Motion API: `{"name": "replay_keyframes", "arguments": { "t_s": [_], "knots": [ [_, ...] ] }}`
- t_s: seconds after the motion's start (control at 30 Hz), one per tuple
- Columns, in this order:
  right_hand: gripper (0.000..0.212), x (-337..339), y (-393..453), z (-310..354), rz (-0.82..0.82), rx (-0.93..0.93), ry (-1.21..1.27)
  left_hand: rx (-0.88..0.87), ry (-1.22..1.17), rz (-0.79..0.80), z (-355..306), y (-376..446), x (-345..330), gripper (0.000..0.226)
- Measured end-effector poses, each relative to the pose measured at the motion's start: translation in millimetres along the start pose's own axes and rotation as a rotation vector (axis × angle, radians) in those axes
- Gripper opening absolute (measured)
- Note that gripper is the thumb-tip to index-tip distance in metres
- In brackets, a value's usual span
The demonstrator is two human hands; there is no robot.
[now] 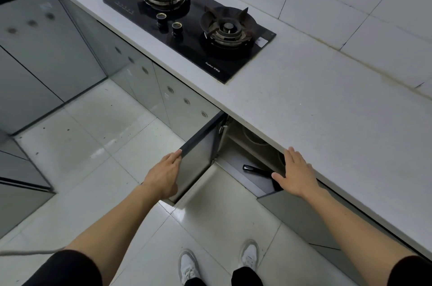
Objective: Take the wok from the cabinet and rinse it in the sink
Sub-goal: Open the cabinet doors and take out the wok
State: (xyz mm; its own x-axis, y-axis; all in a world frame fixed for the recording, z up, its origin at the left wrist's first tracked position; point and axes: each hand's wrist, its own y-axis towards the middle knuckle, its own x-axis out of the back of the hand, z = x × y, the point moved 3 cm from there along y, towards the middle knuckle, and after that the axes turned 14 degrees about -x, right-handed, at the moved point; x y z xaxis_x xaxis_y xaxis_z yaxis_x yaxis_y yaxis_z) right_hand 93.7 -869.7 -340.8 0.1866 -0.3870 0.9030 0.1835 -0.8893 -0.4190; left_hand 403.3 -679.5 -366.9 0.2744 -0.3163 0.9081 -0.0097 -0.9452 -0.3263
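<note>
The wok lies inside the open cabinet (243, 154) under the counter. Only its black handle (254, 170) and a dark sliver of its body show; my right hand hides what lies behind it. My left hand (163, 173) lies against the outer face of the left cabinet door (201, 159), thumb at its top edge, fingers straight. My right hand (293, 172) is spread flat with straight fingers over the top edge of the right door (294, 213), just above the wok. No sink is in view.
A white countertop (327, 103) overhangs the cabinet, with a black two-burner gas hob (191, 35) set in it to the left. Grey cabinet fronts (46, 51) line the left side. My white shoes (219, 262) stand on the pale tiled floor (93, 145).
</note>
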Motion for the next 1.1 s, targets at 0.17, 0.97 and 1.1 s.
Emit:
{"name": "replay_keyframes", "arguments": {
  "t_s": [0.17,0.97,1.1],
  "knots": [
    [0.088,-0.6,-1.7,-0.6,0.012,0.019,0.055,0.048,-0.023,0.022,-12.8,1.5,-3.8,0.082],
    [0.071,29.7,-109.7,-104.6,-0.132,-0.212,0.371,-0.333,-0.046,-0.123,-197.9,71.1,82.4,0.065],
    [0.071,18.2,-99.5,-131.5,-0.085,-0.257,0.407,-0.355,0.004,-0.074,-226.1,88.3,83.0,0.061]
  ]
}}
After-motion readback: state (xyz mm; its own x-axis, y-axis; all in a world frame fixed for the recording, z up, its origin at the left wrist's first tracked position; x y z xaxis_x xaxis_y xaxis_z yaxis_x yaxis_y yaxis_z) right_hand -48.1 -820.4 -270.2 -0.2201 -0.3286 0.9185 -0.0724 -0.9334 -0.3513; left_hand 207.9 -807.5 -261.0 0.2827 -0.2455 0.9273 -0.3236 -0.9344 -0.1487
